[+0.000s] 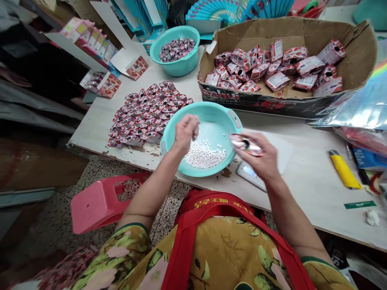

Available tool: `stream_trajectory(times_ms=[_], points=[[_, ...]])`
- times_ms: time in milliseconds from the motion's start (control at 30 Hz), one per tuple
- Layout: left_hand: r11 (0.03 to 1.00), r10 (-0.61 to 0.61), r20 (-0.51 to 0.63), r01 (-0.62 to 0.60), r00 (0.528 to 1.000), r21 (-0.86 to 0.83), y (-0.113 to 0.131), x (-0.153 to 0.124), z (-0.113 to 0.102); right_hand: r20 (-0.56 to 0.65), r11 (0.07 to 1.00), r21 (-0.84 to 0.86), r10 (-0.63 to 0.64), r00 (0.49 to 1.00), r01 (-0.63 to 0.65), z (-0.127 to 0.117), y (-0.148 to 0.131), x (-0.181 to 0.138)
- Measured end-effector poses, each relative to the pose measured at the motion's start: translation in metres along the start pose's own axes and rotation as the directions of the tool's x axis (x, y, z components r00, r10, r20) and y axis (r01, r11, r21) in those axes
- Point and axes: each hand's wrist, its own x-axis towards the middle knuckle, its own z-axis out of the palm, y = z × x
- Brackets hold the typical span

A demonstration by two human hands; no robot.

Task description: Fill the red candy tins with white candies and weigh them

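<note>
My right hand (264,155) grips a small red-and-white printed candy box (237,141) with a dark round hole facing up, at the right rim of a turquoise basin (172,131). White tablets (204,155) lie heaped in the near part of the basin, a few scattered higher up. Over the basin's left side hovers my left hand (186,133), fingers curled together and slightly blurred; what they hold, if anything, is hidden. Partly under my right hand sits a white digital scale (250,173).
Many similar small boxes (145,112) stand packed together left of the basin. Behind are a cardboard carton (287,100) of loose boxes and a turquoise bowl (178,66) of round caps. A yellow cutter (344,169) lies right; a pink stool (93,205) stands below left.
</note>
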Motion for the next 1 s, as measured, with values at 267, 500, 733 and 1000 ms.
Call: stream_trajectory(times_ms=[267, 500, 733, 1000], points=[[0.470, -0.250, 0.802, -0.657, 0.542, 0.590, -0.073, -0.004, 0.016, -0.432, 0.925, -0.287, 0.108, 0.896, -0.250, -0.066, 0.087, -0.037], [0.464, -0.420, 0.769, -0.614, 0.482, 0.639, -0.058, -0.006, -0.038, -0.266, 0.973, -0.109, 0.167, 0.949, -0.202, 0.017, 0.045, -0.039], [0.283, -0.294, 0.307, -0.224, 0.905, 0.932, -0.052, -0.005, -0.092, -0.147, 0.906, 0.255, 0.381, 0.913, -0.337, 0.082, 0.028, -0.009], [0.386, -0.425, 0.115, 0.065, 0.898, 0.920, -0.072, -0.051, -0.050, -0.182, 0.932, 0.261, 0.304, 0.935, -0.253, 0.113, -0.028, -0.001]])
